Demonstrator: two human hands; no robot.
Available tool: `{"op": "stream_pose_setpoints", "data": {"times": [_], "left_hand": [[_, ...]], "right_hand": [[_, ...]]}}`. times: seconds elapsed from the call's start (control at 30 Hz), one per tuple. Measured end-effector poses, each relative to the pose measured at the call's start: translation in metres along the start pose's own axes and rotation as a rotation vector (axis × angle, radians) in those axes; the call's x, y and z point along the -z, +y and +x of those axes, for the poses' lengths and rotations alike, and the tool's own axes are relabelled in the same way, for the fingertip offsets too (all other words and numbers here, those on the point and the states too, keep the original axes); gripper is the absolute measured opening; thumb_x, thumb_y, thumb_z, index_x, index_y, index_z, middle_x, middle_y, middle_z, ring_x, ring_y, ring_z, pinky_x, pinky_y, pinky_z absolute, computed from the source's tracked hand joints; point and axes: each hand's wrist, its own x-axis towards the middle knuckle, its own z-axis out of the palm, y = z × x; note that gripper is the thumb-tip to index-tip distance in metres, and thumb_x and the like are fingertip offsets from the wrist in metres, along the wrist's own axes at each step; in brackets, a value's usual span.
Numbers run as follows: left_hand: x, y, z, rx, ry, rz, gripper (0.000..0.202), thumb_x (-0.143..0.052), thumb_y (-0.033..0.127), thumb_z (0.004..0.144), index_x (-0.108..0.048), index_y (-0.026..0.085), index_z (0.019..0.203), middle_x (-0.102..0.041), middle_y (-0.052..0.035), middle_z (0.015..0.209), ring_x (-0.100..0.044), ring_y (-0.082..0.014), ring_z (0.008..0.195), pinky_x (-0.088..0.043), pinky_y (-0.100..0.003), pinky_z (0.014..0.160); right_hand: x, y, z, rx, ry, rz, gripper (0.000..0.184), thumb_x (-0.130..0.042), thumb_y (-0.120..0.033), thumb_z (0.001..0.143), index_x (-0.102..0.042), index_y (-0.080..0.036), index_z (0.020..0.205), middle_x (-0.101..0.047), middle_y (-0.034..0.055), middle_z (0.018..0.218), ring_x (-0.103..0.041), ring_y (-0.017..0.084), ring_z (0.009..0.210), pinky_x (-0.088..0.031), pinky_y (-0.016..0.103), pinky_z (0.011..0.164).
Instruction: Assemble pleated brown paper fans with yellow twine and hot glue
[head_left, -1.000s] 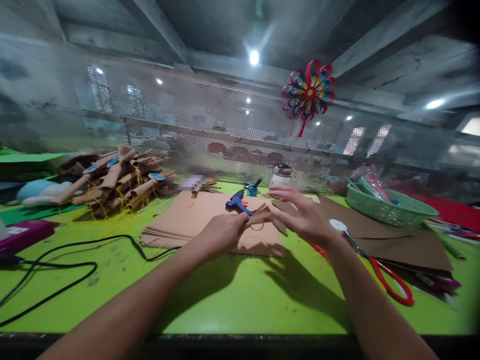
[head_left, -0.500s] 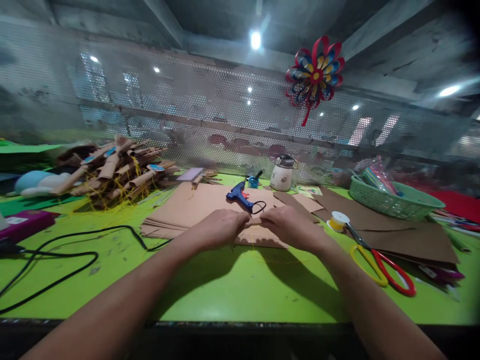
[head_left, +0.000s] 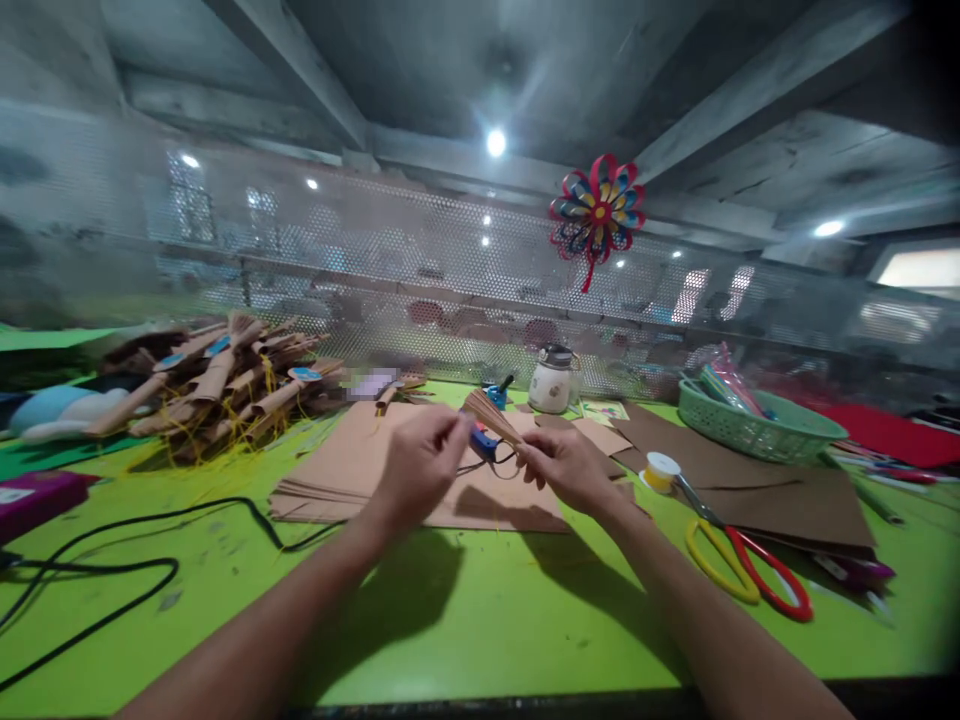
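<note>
A strip of brown paper folded into narrow pleats [head_left: 493,412] is pinched at its lower end by my right hand [head_left: 568,464], tilted up and to the left, its far end slightly fanned. My left hand [head_left: 421,458] is closed just left of it, apart from the paper; whatever its fingers hold is hidden. Behind both hands lies a blue glue gun [head_left: 484,444], partly covered by the pleated paper. Under them spreads a stack of brown paper sheets [head_left: 337,455] on the green table [head_left: 360,650].
Rolled brown paper pieces with yellow strings [head_left: 225,375] are heaped at left, near a black cable [head_left: 247,502]. On the right are a yellow ribbon spool [head_left: 661,472], scissors [head_left: 739,560], darker paper sheets [head_left: 787,500] and a green basket [head_left: 757,425]. A white bottle [head_left: 551,382] stands behind.
Both hands were together low over the paper stack. Now the right hand has raised the pleated paper and the left has come away leftward. The view has tipped upward.
</note>
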Motion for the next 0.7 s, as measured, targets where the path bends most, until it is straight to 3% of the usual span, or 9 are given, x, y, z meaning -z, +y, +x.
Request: {"op": "stream_pose_setpoints", "data": {"times": [0.07,0.13,0.23,0.43,0.6,0.7], "left_hand": [[-0.015,-0.003,-0.006,0.096,-0.311,-0.177,0.027,-0.054,0.039,0.083,-0.069,0.017,0.080,-0.064,-0.0054,0.077,-0.055,-0.0177,0.072,-0.042,-0.027,0.066],[-0.026,-0.006,-0.008,0.203,-0.474,-0.371,0.032,-0.055,0.043,0.082,-0.069,0.016,0.093,-0.066,-0.0053,0.079,-0.056,-0.0177,0.075,-0.042,-0.027,0.066],[-0.029,-0.009,-0.008,0.353,-0.450,-0.575,0.038,-0.057,0.046,0.081,-0.068,0.012,0.096,-0.065,-0.0071,0.081,-0.056,-0.0172,0.076,-0.043,-0.027,0.067],[-0.027,-0.007,-0.012,0.491,-0.426,-1.009,0.037,-0.065,0.042,0.078,-0.067,0.009,0.093,-0.062,-0.0078,0.078,-0.056,-0.0151,0.064,-0.046,-0.032,0.064],[-0.033,-0.009,-0.013,0.634,-0.337,-1.126,0.035,-0.071,0.038,0.074,-0.067,0.011,0.095,-0.061,-0.0080,0.082,-0.056,-0.0145,0.064,-0.045,-0.028,0.055],[-0.035,-0.011,-0.014,0.688,-0.336,-1.153,0.035,-0.071,0.040,0.073,-0.066,0.012,0.095,-0.058,-0.0040,0.072,-0.051,-0.0108,0.054,-0.042,-0.025,0.048]], "right_hand": [[-0.010,0.000,0.000,-0.023,0.022,0.137,0.028,-0.057,-0.039,0.082,-0.065,-0.015,0.071,-0.057,0.0001,0.053,-0.053,0.011,0.044,-0.042,0.021,0.039],[-0.020,-0.001,-0.001,-0.051,0.034,0.238,0.028,-0.059,-0.042,0.080,-0.066,-0.014,0.075,-0.057,-0.0006,0.053,-0.053,0.010,0.043,-0.043,0.020,0.038],[-0.033,-0.005,-0.005,-0.104,0.064,0.338,0.032,-0.062,-0.046,0.077,-0.066,-0.014,0.078,-0.060,0.0005,0.057,-0.055,0.011,0.044,-0.045,0.021,0.038],[-0.042,-0.016,-0.012,-0.106,0.051,0.499,0.034,-0.063,-0.046,0.077,-0.065,-0.013,0.081,-0.059,-0.0001,0.054,-0.055,0.012,0.044,-0.047,0.024,0.040],[-0.049,-0.019,-0.015,-0.133,0.098,0.553,0.032,-0.065,-0.046,0.076,-0.064,-0.014,0.081,-0.062,0.0013,0.057,-0.056,0.012,0.045,-0.047,0.024,0.040],[-0.055,-0.020,-0.016,-0.181,0.132,0.591,0.034,-0.067,-0.047,0.074,-0.063,-0.014,0.077,-0.064,0.0032,0.062,-0.056,0.013,0.046,-0.048,0.025,0.039]]}}
